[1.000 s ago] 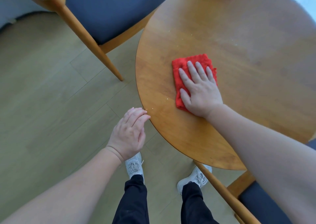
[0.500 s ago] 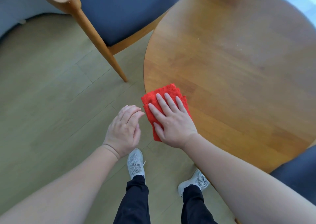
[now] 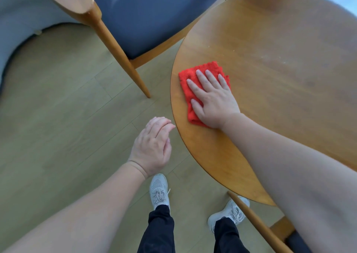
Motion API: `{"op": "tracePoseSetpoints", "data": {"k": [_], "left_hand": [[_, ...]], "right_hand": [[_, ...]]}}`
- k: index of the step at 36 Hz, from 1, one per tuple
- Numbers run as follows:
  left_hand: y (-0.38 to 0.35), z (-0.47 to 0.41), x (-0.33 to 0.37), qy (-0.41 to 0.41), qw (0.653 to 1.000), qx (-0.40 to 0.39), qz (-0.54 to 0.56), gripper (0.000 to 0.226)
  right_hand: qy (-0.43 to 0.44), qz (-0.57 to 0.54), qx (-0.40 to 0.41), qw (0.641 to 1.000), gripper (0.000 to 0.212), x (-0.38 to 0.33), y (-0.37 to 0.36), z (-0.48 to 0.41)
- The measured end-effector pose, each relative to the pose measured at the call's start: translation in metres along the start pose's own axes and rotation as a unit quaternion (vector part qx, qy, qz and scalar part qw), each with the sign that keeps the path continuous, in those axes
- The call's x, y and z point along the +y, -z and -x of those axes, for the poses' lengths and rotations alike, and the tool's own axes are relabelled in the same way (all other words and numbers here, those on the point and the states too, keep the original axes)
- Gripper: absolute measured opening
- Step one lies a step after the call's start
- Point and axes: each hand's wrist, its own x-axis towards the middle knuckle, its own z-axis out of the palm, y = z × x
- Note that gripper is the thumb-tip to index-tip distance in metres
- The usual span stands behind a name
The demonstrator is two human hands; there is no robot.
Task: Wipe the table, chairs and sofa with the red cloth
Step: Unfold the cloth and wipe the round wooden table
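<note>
Right hand: the right hand [image 3: 214,98] lies flat, palm down, on the red cloth [image 3: 190,75]. Its fingers are straight and slightly spread, pressing the fabric to the wood and curled round nothing.
Left hand: the left hand [image 3: 152,146] holds nothing. Its fingers are loosely bent and close together, and it hangs over the floor [image 3: 58,117] just beside the left edge of the surface. I cannot tell whether the fingertips touch the rim.
Red cloth: folded into a rough rectangle, it lies wholly on the surface [image 3: 280,90], close to the left edge. The hand covers its right half, so only the left strip and the far end show.
Surface: round, warm brown wood, with pale specks [image 3: 281,58] scattered towards the middle, beyond the cloth.
Chair: a chair [image 3: 154,17] with a wooden frame and a dark blue seat stands off the far-left edge of the surface, one slim leg slanting down to the floor.
Second chair: a second chair [image 3: 257,223] shows at the near edge, with only a wooden leg and a bit of dark seat in view.
Sofa: a grey sofa [image 3: 13,21] curves along the far left, well apart from the surface.
Person: grey shoes [image 3: 159,191] and black trousers [image 3: 158,231], standing on the floor by the near-left edge.
</note>
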Motion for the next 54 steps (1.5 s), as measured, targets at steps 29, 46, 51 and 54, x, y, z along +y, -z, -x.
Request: {"op": "tracePoseSetpoints", "data": {"k": [29, 46, 51, 54], "left_hand": [[0.000, 0.000, -0.028, -0.012, 0.999, 0.030, 0.003, 0.036], [0.003, 0.006, -0.037, 0.011, 0.999, 0.040, -0.010, 0.036], [0.001, -0.011, -0.036, -0.002, 0.999, 0.044, -0.014, 0.036], [0.000, -0.027, -0.031, -0.004, 0.999, 0.038, -0.012, 0.037]], "right_hand": [[-0.052, 0.008, 0.019, 0.998, 0.062, 0.028, 0.013, -0.049], [0.086, 0.024, 0.004, 0.996, 0.063, -0.036, 0.008, -0.051], [0.048, 0.018, 0.022, 0.998, 0.062, -0.013, 0.013, -0.076], [0.027, 0.009, 0.034, 0.999, 0.062, 0.003, 0.016, -0.087]]}}
